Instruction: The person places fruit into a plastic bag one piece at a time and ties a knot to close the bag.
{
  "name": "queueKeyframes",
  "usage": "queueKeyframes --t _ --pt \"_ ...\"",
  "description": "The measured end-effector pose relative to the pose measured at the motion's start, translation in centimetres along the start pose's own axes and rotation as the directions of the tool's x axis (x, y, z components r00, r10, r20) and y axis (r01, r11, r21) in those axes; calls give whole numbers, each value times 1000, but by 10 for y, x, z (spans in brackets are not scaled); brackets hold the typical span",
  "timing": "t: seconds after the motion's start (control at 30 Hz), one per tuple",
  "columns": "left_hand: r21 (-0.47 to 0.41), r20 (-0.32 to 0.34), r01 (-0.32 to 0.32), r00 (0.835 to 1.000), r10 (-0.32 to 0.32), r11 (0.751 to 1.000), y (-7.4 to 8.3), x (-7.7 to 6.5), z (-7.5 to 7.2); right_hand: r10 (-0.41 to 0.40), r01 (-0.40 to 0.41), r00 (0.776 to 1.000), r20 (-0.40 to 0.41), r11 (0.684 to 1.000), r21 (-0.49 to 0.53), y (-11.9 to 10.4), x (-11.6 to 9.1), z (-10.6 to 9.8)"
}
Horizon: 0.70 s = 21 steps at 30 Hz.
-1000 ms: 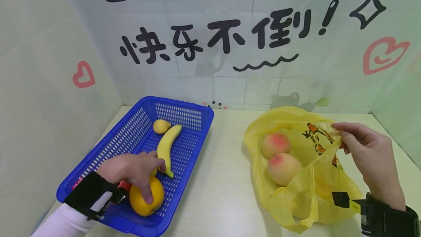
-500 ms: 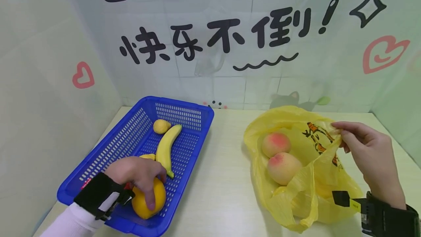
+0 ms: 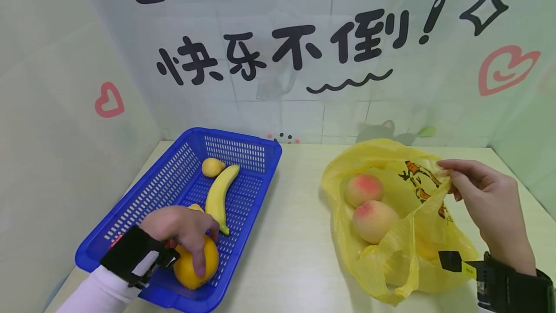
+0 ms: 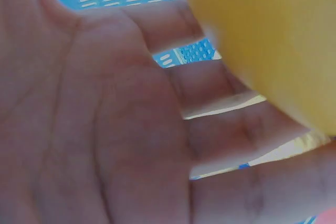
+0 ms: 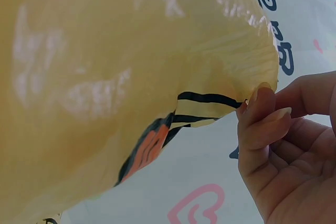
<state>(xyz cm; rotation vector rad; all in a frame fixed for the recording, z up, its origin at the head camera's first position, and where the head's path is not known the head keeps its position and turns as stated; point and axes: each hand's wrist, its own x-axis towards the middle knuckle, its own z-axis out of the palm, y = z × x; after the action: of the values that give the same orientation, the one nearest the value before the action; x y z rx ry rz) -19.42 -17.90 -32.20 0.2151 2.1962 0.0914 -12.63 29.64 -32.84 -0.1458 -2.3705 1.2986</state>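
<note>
In the head view, my left hand reaches into the blue basket and grips an orange, thumb across its near side. The left wrist view shows fingers bent along the blurred yellow side of the orange. My right hand pinches the upper right edge of a yellow plastic bag between thumb and fingertips, holding its mouth wide. That pinch on the bag also shows in the right wrist view. Two peaches, one farther and one nearer, lie inside the bag.
A banana and a small yellow fruit lie in the basket. Another yellow fruit and a red thing are mostly hidden by the left hand. Pale tabletop separates basket and bag; a printed sheet hangs behind.
Over the second, my left hand has shifted slightly right and down, its fingers closing round the orange, which moved a little with it. The right hand keeps its pinch on the bag.
</note>
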Motion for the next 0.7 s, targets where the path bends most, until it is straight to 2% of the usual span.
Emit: queueKeyframes --t 0.23,0.37,0.53,0.7 --pt "-10 6 -38 999 38 999 -7 -1 -1 -6 6 1000 0 1000 8 -1 0 0" --pt "-43 -15 -111 994 110 993 -16 -6 -7 -2 2 1000 0 1000 8 0 -1 0" --pt "-112 -42 -218 976 214 970 -28 -14 -19 7 -7 1000 0 1000 5 1 -1 0" --pt "-202 -38 -317 948 317 927 -34 -15 -23 12 -12 1000 -3 1000 -7 -1 0 2"
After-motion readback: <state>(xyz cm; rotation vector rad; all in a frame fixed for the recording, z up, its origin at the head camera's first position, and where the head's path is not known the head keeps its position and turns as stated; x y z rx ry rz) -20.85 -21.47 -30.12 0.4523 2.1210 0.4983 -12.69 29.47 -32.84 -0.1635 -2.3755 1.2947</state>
